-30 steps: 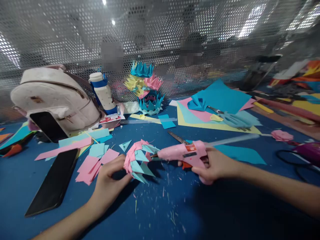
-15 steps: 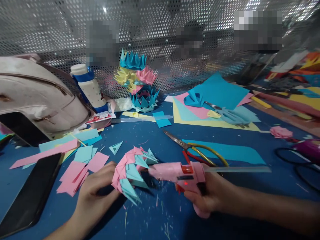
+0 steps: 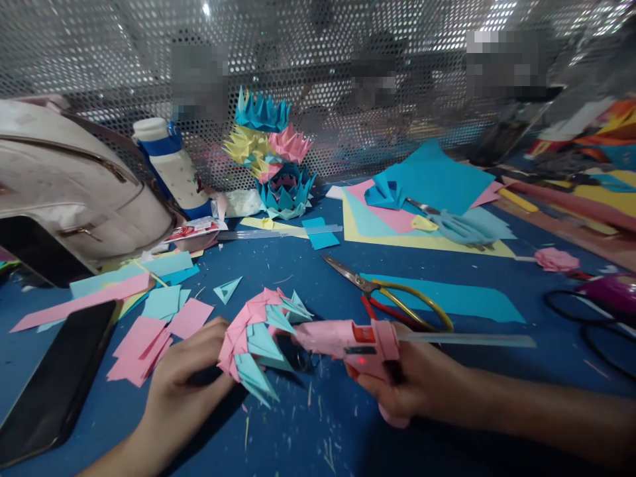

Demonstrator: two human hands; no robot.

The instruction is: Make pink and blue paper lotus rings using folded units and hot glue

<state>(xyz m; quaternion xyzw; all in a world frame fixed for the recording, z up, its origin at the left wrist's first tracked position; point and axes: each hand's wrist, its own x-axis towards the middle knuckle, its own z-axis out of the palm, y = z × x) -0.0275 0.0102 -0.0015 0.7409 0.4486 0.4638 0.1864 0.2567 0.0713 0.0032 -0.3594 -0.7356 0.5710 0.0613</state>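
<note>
My left hand (image 3: 191, 377) grips a curved origami piece (image 3: 251, 334) of folded pink and light blue paper, its spikes pointing right. A pink glue gun (image 3: 342, 341) is in my right hand (image 3: 417, 377), fingers wrapped round its handle. Its red light glows, and a clear glue stick (image 3: 472, 340) sticks out of its back. The gun's tip reaches the right side of the origami piece, partly hidden behind the spikes; I cannot tell whether they touch. Just behind the gun lie scissors (image 3: 377, 288) with red and yellow handles. A small light blue folded triangle (image 3: 228, 290) sits beyond the piece.
Pink paper pieces (image 3: 139, 351) and a black phone (image 3: 59, 384) lie left, near a pale backpack (image 3: 74, 179) and a bottle (image 3: 173, 169). Finished paper crowns (image 3: 263, 112) stack against the perforated metal screen (image 3: 318, 40). Paper sheets (image 3: 432, 179) and light blue scissors (image 3: 457, 225) lie back right.
The glue gun has shifted slightly left, its tip deeper behind the origami piece's spikes. My left hand keeps hold of the piece, and the whole view has moved a little.
</note>
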